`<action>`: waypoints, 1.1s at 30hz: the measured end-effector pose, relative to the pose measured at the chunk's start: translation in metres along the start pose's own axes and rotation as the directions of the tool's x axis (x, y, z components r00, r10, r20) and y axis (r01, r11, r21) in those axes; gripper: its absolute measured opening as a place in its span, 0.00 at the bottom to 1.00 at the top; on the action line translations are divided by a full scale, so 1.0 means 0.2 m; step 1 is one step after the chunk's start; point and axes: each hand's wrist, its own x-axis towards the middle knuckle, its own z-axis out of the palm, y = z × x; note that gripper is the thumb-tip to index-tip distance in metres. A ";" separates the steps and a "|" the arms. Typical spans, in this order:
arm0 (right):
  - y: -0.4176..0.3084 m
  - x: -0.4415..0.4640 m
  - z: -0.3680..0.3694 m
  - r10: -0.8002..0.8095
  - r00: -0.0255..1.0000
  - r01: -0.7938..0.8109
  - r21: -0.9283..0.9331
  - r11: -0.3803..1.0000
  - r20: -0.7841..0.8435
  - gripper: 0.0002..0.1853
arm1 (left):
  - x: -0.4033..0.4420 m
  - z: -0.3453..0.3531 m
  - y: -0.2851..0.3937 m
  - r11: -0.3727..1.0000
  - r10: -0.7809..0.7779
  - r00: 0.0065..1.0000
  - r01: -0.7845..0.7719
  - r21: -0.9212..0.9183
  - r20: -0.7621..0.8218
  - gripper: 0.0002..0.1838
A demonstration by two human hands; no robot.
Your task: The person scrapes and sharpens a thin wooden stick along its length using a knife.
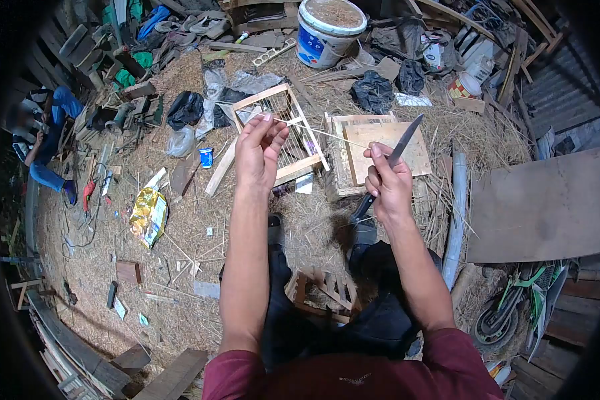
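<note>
A thin pale wooden strip stretches between my two hands. My left hand pinches its left part between thumb and fingertips. My right hand is closed around a knife, its blade pointing up and to the right and its dark handle coming out below the fist. The strip's right end meets the thumb of that same hand. Behind my left hand lies a wooden frame with thin bars. Beyond my right hand, a flat wooden board rests on a low wooden box.
Shavings and straw cover the ground. A white and blue bucket stands at the back. A gold packet and a blue cup lie to the left. A person sits far left near a red power tool. A motorcycle is at right.
</note>
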 end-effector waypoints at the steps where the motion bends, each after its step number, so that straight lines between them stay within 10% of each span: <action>1: 0.00 0.00 0.00 -0.008 1.000 0.009 0.005 1.000 -0.005 0.10 | 0.00 0.00 0.00 1.000 -0.008 1.000 0.008 -0.011 0.002 0.08; 27: -0.02 0.03 -0.02 -0.037 0.999 0.037 0.022 0.999 -0.024 0.12 | -0.03 0.02 0.01 0.992 -0.115 0.993 0.114 -0.056 -0.019 0.10; 33: 0.00 0.00 0.02 -0.114 0.986 0.112 -0.022 0.993 -0.123 0.12 | -0.08 0.13 -0.08 0.973 0.080 0.996 -0.070 0.222 -0.036 0.10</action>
